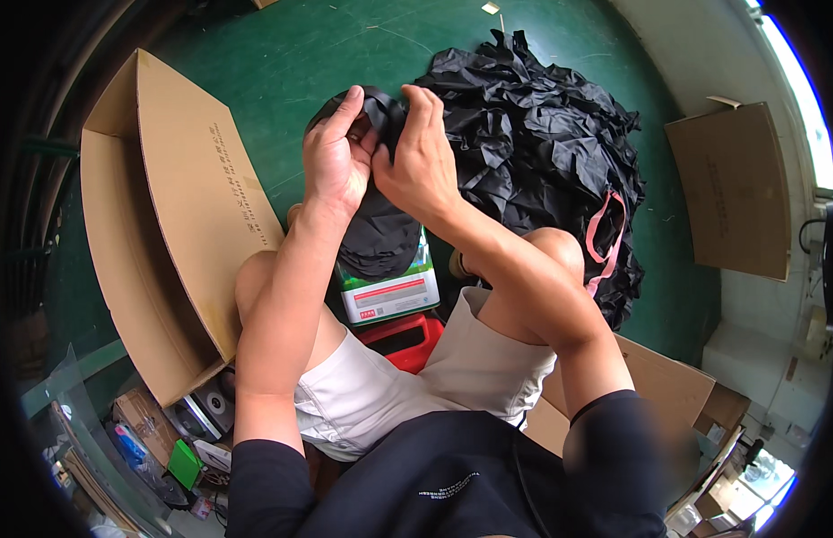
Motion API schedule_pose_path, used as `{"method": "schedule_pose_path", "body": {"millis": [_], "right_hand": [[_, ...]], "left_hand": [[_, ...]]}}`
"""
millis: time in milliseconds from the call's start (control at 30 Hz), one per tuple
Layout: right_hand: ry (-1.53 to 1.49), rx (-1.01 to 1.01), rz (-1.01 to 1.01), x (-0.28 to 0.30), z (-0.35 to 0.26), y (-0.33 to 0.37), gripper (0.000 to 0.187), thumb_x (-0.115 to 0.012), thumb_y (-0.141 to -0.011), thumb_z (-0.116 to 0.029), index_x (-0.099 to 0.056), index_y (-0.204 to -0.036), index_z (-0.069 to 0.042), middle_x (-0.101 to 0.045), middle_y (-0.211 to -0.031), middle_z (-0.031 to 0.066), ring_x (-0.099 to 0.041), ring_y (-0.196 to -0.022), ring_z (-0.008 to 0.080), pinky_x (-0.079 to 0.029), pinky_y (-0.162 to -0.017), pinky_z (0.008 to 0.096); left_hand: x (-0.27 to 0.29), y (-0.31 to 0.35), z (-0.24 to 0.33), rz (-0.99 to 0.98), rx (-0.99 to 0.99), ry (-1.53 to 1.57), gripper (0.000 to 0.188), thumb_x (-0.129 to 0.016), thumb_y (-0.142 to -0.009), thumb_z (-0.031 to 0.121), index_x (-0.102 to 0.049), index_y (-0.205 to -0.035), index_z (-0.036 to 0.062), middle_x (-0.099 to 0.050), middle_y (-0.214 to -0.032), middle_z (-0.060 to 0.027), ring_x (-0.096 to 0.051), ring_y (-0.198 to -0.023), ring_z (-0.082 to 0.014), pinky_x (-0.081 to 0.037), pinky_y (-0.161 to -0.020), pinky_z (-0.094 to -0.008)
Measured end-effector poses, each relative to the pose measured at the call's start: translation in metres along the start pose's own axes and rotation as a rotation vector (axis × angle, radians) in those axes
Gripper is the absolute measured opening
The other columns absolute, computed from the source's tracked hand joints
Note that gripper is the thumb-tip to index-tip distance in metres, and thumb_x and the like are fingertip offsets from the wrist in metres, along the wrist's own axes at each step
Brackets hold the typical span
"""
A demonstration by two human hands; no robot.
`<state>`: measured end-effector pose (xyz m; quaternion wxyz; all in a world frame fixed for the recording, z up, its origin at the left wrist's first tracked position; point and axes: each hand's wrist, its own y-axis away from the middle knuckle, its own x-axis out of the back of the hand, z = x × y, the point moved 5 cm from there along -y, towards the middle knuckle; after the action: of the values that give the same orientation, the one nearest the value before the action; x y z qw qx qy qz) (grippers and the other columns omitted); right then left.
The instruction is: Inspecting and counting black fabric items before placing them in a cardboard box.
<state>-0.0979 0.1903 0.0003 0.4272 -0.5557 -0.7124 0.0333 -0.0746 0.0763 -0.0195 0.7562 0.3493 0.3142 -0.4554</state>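
Between my two raised hands is a piece of thin black fabric [387, 112], bunched and partly hidden by the fingers. My left hand [338, 166] has its thumb up and its fingers curled inside the fabric. My right hand [421, 161] is bent over the fabric's right side, with its thumb close to the left fingers. Below the hands, a stack of black fabric pieces [380, 242] lies on a white and green container [391, 296] between my knees. Just beyond my right hand spreads a large crumpled heap of black fabric [542, 134].
A tall open cardboard box [192, 179] stands at the left. Part of a red plastic seat [425, 345] shows between my legs. A pink strap [605, 233] lies on the heap. Another carton [735, 188] leans by the right wall, on the green floor [282, 54].
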Motion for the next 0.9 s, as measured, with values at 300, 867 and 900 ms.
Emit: {"method": "schedule_pose_path", "body": {"millis": [300,867,900], "right_hand": [[0.11,0.217,0.024,0.015,-0.014,-0.007,0.044,-0.07,-0.059,-0.012,-0.05,-0.098,-0.004,-0.048,-0.109,0.0183,-0.049,-0.102,0.0369,-0.041,-0.087,0.0426],[-0.44,-0.286,-0.191,0.029,0.065,-0.033,0.021,-0.068,-0.078,0.002,-0.052,-0.092,-0.001,-0.059,-0.068,0.0081,-0.054,-0.06,0.0131,-0.041,-0.055,0.0292],[-0.582,-0.322,-0.224,0.027,0.063,-0.033,0.016,-0.065,-0.085,0.003,-0.052,-0.093,-0.002,-0.059,-0.071,0.0013,-0.051,-0.064,0.0047,-0.04,-0.054,0.0254]], "left_hand": [[0.013,0.001,0.003,0.147,0.013,-0.118,0.019,-0.072,-0.09,0.021,-0.064,-0.094,0.0039,-0.065,-0.091,-0.0071,-0.063,-0.081,-0.0138,-0.056,-0.073,-0.0268],[0.005,0.001,0.033,0.015,-0.244,-0.853,0.029,-0.073,-0.088,0.021,-0.066,-0.106,-0.0002,-0.066,-0.097,-0.0088,-0.066,-0.084,-0.0173,-0.053,-0.074,-0.0294],[0.001,0.001,0.036,-0.065,-0.362,-0.972,0.032,-0.077,-0.084,0.018,-0.065,-0.107,0.0,-0.066,-0.095,-0.0085,-0.065,-0.083,-0.0171,-0.052,-0.074,-0.0305]]}}
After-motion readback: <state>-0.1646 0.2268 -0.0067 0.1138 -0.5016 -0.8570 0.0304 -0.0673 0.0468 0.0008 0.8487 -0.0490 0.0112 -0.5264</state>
